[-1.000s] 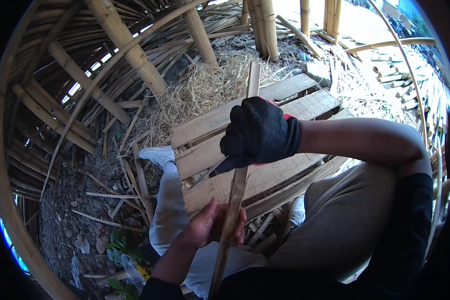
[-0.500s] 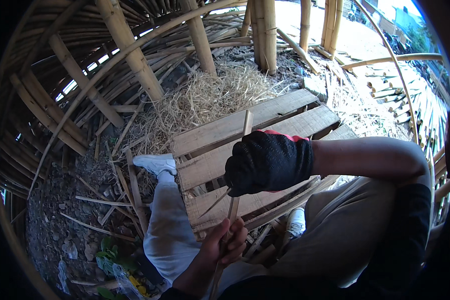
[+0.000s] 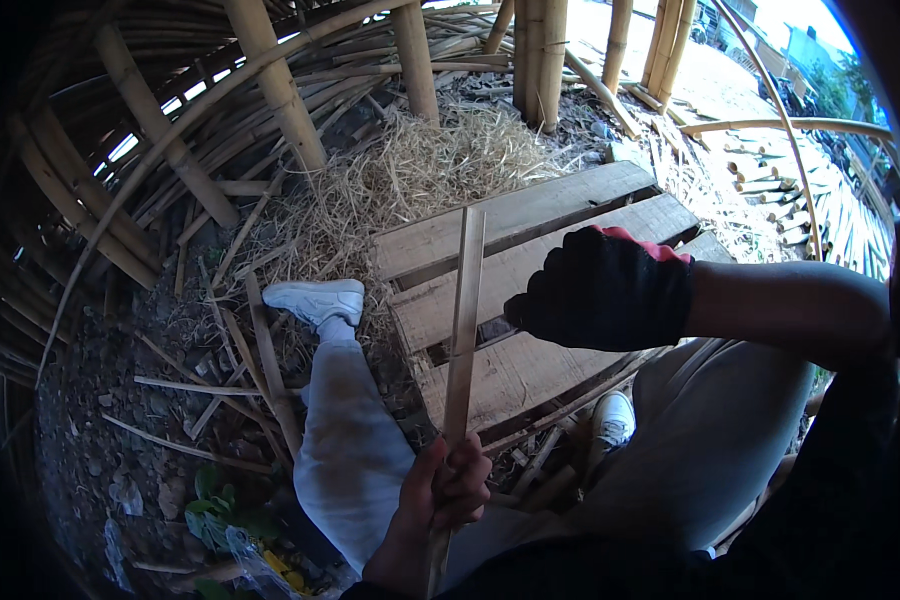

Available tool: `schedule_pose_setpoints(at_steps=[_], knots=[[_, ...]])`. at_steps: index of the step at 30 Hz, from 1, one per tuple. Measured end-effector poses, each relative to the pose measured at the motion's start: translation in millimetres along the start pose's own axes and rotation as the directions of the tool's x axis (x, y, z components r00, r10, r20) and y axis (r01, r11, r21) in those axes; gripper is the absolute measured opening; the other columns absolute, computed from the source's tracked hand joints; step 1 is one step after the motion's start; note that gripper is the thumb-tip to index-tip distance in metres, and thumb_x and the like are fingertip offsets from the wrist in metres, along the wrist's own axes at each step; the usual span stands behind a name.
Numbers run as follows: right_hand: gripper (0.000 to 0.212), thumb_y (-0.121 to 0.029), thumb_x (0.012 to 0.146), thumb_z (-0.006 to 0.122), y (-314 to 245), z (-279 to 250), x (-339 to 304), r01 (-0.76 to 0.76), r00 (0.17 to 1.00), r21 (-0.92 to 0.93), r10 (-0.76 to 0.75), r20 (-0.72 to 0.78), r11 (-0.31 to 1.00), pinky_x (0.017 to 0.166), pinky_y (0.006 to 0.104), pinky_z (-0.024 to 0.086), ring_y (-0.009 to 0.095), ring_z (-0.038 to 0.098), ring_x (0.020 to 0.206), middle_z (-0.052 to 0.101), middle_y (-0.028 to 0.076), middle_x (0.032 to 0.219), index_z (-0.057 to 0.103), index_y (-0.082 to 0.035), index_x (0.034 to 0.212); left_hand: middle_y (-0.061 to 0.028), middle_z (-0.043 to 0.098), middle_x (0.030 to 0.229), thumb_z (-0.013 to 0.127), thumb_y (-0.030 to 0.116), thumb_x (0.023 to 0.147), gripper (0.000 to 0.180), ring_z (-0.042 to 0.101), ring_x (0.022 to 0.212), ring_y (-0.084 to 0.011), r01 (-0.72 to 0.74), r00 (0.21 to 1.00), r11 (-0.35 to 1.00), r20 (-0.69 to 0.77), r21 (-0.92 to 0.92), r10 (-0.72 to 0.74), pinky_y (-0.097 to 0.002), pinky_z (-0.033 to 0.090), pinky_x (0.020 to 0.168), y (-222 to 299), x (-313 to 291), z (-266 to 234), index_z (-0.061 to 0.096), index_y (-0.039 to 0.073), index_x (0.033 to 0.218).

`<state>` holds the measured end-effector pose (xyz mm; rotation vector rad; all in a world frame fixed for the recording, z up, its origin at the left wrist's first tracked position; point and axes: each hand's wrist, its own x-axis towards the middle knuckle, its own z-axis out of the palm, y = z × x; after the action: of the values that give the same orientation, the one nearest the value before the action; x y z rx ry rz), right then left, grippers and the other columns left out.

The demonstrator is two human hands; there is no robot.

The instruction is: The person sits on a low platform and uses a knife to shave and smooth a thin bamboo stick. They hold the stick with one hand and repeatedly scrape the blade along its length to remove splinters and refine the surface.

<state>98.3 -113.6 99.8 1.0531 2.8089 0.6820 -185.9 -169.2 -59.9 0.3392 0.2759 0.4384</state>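
Left grip (image 3: 450, 488) clasps the strip (image 3: 465, 330) low, so its free end above could twist if the clenched right grip (image 3: 608, 295), contents hidden from me, knocks it.

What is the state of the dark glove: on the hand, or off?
On: the dark glove covers the right hand, and the bare forearm comes out of its cuff.

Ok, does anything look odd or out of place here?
The right hand wears a dark glove, but the left hand, gripping a strip, is bare: mismatched. Crumpled clear plastic lies like litter on the ground, lower left.
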Motion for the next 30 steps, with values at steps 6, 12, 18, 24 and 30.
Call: schedule_pose_setpoints(at_steps=[6,12,18,24,30], knots=[[0.019,-0.033,0.097,0.059,-22.8,26.5,21.6,-0.127,0.992,0.419,0.115,0.053,0.899,0.059,0.0376,0.054,0.026,0.07,0.074,0.069,0.004,0.083,0.07,-0.02,0.108,0.0073,0.034,0.062,0.049,0.063,0.099,0.043,0.027,0.037,-0.0042,-0.003,1.0,0.999,-0.019,-0.052,0.002,-0.0222,0.023,0.035,-5.6,-9.9,-2.0,0.043,0.022,0.093],[0.034,-0.044,0.1,0.054,-16.5,4.0,20.8,-0.646,0.743,0.442,0.381,0.55,0.622,0.081,0.0405,0.054,0.029,0.07,0.091,0.072,0.008,0.093,0.072,-0.015,0.104,0.0076,0.032,0.063,0.052,0.065,0.097,0.045,0.024,0.038,-0.0038,0.011,0.996,0.998,-0.091,0.057,-0.006,-0.0219,0.022,0.035,-4.0,-0.3,5.1,0.044,0.021,0.093],[0.039,-0.046,0.1,0.053,-14.3,30.5,7.3,-0.48,0.871,0.588,0.273,0.409,0.651,0.081,0.0413,0.055,0.031,0.069,0.092,0.073,0.01,0.096,0.073,-0.013,0.1,0.0072,0.031,0.063,0.054,0.066,0.096,0.047,0.024,0.04,-0.0031,0.012,0.981,0.997,-0.194,0.083,0.005,-0.0207,0.023,0.039,-7.6,-11.2,19.7,0.044,0.019,0.094],[0.054,-0.055,0.103,0.041,-27.0,-9.9,21.3,-0.618,0.754,0.354,0.401,0.521,0.702,0.08,0.0449,0.055,0.037,0.069,0.085,0.072,0.016,0.088,0.075,-0.013,0.1,0.0067,0.038,0.068,0.05,0.053,0.103,0.04,0.028,0.039,-0.0028,-0.15,0.979,0.987,-0.13,0.06,0.157,-0.02,0.025,0.035,-17.1,-11.0,19.1,0.045,0.014,0.104],[0.046,-0.053,0.102,0.047,-34.5,4.9,5.4,-0.59,0.776,0.287,0.431,0.46,0.755,0.056,0.0477,0.051,0.036,0.066,0.06,0.066,0.015,0.067,0.074,-0.016,0.109,0.0065,0.039,0.07,0.051,0.053,0.102,0.042,0.029,0.039,-0.0031,-0.171,0.975,0.968,-0.112,0.183,0.194,-0.0197,0.027,0.038,-20.1,-4.8,19.8,0.045,0.012,0.109]])
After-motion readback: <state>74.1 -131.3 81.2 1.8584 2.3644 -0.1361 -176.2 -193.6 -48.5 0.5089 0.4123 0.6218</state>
